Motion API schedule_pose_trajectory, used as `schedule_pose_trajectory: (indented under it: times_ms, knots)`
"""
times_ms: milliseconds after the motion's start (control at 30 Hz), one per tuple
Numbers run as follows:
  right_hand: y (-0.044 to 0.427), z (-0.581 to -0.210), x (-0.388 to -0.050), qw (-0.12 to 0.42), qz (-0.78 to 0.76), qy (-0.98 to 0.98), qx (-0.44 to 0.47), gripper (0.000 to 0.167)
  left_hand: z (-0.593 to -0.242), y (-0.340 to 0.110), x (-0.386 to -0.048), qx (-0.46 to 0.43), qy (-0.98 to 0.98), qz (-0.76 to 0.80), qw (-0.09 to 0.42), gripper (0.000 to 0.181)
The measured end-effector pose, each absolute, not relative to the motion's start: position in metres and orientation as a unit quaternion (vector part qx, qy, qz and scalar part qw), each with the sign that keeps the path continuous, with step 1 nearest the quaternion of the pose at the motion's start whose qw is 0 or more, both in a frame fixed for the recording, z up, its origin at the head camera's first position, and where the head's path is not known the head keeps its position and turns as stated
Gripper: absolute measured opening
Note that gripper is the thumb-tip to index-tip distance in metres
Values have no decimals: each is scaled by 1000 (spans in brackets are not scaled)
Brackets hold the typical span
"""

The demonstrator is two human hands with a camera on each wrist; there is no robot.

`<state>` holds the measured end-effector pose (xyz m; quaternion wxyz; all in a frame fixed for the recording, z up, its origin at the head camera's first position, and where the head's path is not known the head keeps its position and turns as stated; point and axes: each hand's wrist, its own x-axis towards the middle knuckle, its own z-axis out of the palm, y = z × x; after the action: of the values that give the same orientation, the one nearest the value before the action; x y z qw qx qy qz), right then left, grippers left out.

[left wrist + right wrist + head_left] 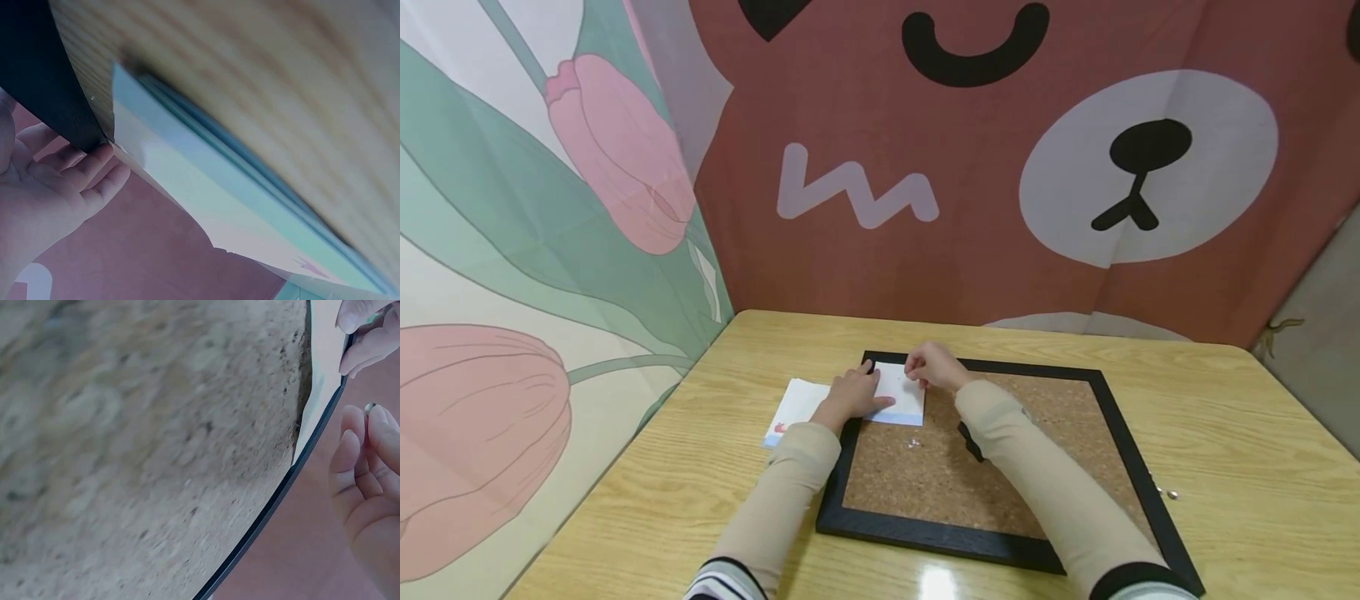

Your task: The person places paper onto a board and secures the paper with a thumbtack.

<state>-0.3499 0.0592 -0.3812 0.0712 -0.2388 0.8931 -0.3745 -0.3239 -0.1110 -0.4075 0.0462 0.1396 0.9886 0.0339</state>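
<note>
- Card (904, 397): white with a pale blue lower band; lies on the board (917, 492), at its upper left corner. The left hand hides part of it.
- Stack (797, 403): more cards, on the table (1247, 442) just left of the board; the top one bears a blue band and a small red print, too small to identify.
- Left hand (852, 392): fingers extended, thumb spread; thumb resting on the card, fingertips touching the frame (940, 536) near its corner.
- Right hand (937, 367): thumb and forefinger closed in a pinch on a pin (370, 407), above the card's right side.
- Loose pins (913, 443): small and shiny, on the cork below the card.
- Studs (1172, 495): small, on the table, right of the frame.
- Right sleeve (1052, 475): crosses the board, covering part of the cork and frame.
- Cloth (970, 167): behind the table, printed with an animal face and a pale zigzag.
</note>
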Motion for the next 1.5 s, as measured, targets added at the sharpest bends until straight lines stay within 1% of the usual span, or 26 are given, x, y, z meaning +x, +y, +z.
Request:
schedule_pose_trajectory:
  times_ms: [1000,1300,1500]
  knots:
    - [45,-392,-366,83,-375,904,-190,7,-406,-111,-324,147,988,30,40,68]
    - [43,-397,-369,97,-384,899,-188,8,-408,-112,-325,143,988,21,46,68]
    - [42,-398,-371,104,-376,905,-171,7,-406,-112,-322,146,988,25,46,68]
